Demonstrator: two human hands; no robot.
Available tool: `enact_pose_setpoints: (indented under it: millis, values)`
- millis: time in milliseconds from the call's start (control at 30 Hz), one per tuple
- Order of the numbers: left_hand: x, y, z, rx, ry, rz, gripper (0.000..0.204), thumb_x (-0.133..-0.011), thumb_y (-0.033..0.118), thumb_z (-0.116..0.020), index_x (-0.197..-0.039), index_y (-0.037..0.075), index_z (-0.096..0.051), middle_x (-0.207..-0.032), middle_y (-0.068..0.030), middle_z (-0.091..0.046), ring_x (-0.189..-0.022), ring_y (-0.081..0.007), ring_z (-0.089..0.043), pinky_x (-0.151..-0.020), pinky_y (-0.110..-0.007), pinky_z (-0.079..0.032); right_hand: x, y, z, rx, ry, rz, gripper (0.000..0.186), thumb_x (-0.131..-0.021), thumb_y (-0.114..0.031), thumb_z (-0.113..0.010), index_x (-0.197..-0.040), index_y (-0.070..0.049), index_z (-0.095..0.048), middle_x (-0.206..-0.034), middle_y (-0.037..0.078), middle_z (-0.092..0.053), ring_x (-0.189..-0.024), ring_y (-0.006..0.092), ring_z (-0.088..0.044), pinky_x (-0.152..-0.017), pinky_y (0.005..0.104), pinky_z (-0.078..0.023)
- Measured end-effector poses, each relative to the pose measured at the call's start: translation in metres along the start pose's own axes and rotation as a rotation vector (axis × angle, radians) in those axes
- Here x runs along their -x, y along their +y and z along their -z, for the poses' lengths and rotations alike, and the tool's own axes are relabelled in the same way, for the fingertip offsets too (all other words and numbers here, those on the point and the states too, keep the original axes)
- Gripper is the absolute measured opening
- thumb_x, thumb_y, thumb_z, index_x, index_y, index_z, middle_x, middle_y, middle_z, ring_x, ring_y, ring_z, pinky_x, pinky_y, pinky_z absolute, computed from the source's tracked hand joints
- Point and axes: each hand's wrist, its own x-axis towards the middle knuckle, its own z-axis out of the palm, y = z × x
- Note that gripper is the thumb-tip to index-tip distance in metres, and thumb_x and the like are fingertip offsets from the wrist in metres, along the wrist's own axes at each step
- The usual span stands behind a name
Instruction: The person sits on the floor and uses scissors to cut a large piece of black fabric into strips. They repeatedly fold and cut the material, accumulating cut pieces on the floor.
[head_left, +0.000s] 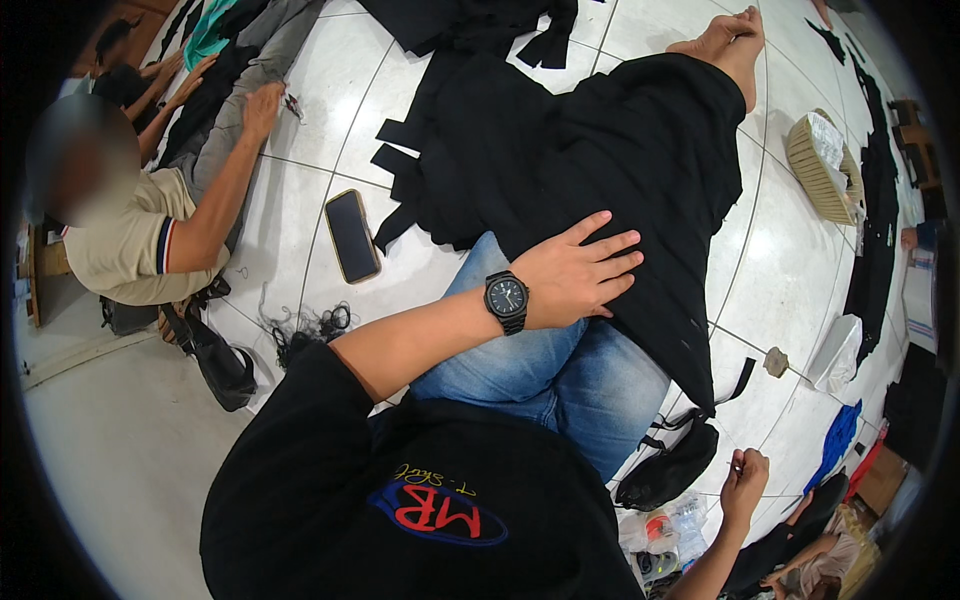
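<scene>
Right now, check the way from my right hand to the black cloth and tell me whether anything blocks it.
Nothing visible blocks the straight line from your right hand to the nearest corner of the black cloth. A black bag lies close beside that line, on the left. Your left hand rests on the cloth.

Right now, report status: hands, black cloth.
Left hand flat on black cloth, fingers spread. Right hand closed on small dark item, kind unclear. Cloth over legs; phone beside it.
</scene>
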Motion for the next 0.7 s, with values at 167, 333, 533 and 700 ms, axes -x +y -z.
enact_pose_setpoints:
  millis: [167, 333, 533, 700]
  values:
    - [0.002, 0.001, -0.001, -0.013, 0.002, -0.008, 0.051, -0.087, 0.043, -0.07, -0.129, 0.015, -0.064, -0.149, -0.004, -0.051, -0.146, -0.0216, -0.035, -0.122, -0.052, -0.015, 0.015, 0.029, -0.008, 0.035, 0.033, -0.07, 0.034, -0.098, -0.016, -0.054, -0.071, 0.002, -0.045, -0.068, 0.02, -0.046, -0.069, 0.0397, -0.045, -0.064, 0.0473, -0.034]
    - [0.012, -0.014, 0.026, 0.159, 0.127, 0.15, 0.059, -0.091, 0.053, -0.06, -0.134, 0.013, -0.061, -0.152, -0.0098, -0.047, -0.148, -0.0283, -0.031, -0.12, -0.054, -0.015, -0.002, -0.029, 0.011, -0.814, -0.211, -0.209, 0.043, -0.102, -0.03, -0.053, -0.076, 0.004, -0.058, -0.067, 0.021, -0.06, -0.063, 0.0329, -0.056, -0.061, 0.0473, -0.04]
    - [0.06, -0.083, 0.003, 0.404, 0.201, 0.44, 0.091, -0.088, 0.06, -0.062, -0.152, 0.002, -0.033, -0.154, -0.0233, -0.038, -0.146, -0.0374, -0.032, -0.12, -0.052, -0.02, -0.063, -0.128, 0.037, -0.554, 0.451, 0.106, 0.049, -0.102, -0.027, -0.049, -0.137, 0.008, -0.047, -0.14, 0.024, -0.053, -0.135, 0.0397, -0.044, -0.114, 0.0491, -0.031]
    - [0.072, -0.079, -0.015, 0.561, 0.111, 0.562, 0.109, -0.079, 0.068, -0.068, -0.151, -0.004, -0.029, -0.153, -0.0272, -0.038, -0.144, -0.0369, -0.036, -0.121, -0.049, -0.021, -0.073, -0.099, 0.005, 0.073, 0.133, 0.09, 0.014, -0.093, -0.014, -0.058, -0.096, 0.0, -0.058, -0.094, 0.02, -0.059, -0.094, 0.0404, -0.055, -0.086, 0.049, -0.043]
